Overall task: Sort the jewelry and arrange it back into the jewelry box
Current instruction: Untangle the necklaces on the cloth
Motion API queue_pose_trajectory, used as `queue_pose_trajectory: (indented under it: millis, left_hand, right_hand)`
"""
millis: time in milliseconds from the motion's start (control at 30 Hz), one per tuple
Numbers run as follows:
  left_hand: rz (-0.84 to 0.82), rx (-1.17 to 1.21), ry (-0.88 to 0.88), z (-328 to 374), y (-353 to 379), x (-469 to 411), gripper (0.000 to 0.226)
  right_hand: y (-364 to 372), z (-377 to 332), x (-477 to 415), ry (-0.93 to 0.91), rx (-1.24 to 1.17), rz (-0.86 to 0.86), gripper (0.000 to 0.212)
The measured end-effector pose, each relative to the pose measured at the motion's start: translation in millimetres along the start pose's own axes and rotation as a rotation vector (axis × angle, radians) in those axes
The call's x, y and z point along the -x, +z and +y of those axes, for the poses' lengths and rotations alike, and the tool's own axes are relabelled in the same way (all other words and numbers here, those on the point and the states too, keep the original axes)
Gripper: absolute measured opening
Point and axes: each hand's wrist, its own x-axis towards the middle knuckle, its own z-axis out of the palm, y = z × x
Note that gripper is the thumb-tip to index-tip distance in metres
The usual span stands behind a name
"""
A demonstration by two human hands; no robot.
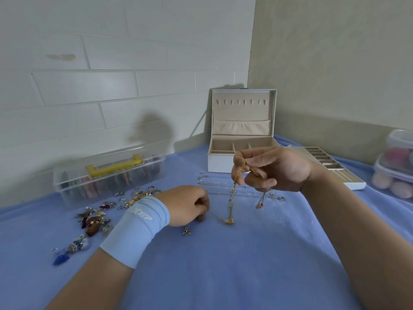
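Near jewelry box (220, 163), case (67, 193) of perhaps pens (125, 177).

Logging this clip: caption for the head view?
Right hand pinches a gold necklace dangling onto the blue cloth; left hand rests beside scattered jewelry; jewelry box open behind.

**Room corner at home, by the looks of it**

A home setup is suggested here, tbh. The corner is formed by a white-painted brick wall (89, 86) and a plain beige wall (335, 63). A blue cloth (223, 265) is spread over the table. A clear plastic box (107, 175) with a yellow handle is parked by the bricks. Lidded tubs (397, 157) are stacked at the right edge, and an open jewelry box (242, 126) is set in the corner.
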Motion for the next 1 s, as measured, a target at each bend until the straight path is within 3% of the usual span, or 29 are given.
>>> queue_pose_trajectory:
  millis: [200,300,367,400,467,500,600,767,900,1000]
  left_hand:
    - [-0.163,-0.138,-0.177,-18,-19,12,0.013]
    - [-0.061,-0.119,-0.174,-22,-23,14,0.008]
    - [0.168,0.052,-0.041,-15,-21,9,0.01]
    - [0.229,0.248,0.033,-8,-18,6,0.012]
    - [0.154,0.661,0.156,9,-12,3,0.017]
    - [0.093,0.76,0.192,14,-9,2,0.016]
    - [0.043,0.768,0.23,15,1,-2,0.01]
    - [0.18,0.841,0.168,2,-6,-3,0.019]
    - [0.222,0.893,0.127,-4,-12,-3,0.025]
    - [0.23,0.922,0.101,-6,-10,-7,0.028]
  right_hand:
    - [-1,-1,4,0.091,0.085,-0.058,0.013]
    - [-1,-2,2,0.079,0.097,-0.025,0.009]
    - [2,-2,-1,0.053,0.106,0.022,0.003]
    - [3,-2,-2,0.041,0.121,0.055,0.003]
    - [8,-2,-5,0.015,0.197,0.123,0.006]
    - [9,-2,-6,0.005,0.244,0.154,0.009]
    - [9,2,-9,0.011,0.297,0.255,0.017]
    - [4,13,-7,0.078,0.361,0.361,0.016]
    - [0,18,-5,0.169,0.478,0.335,0.014]
    - [-4,19,-3,0.228,0.544,0.292,0.029]
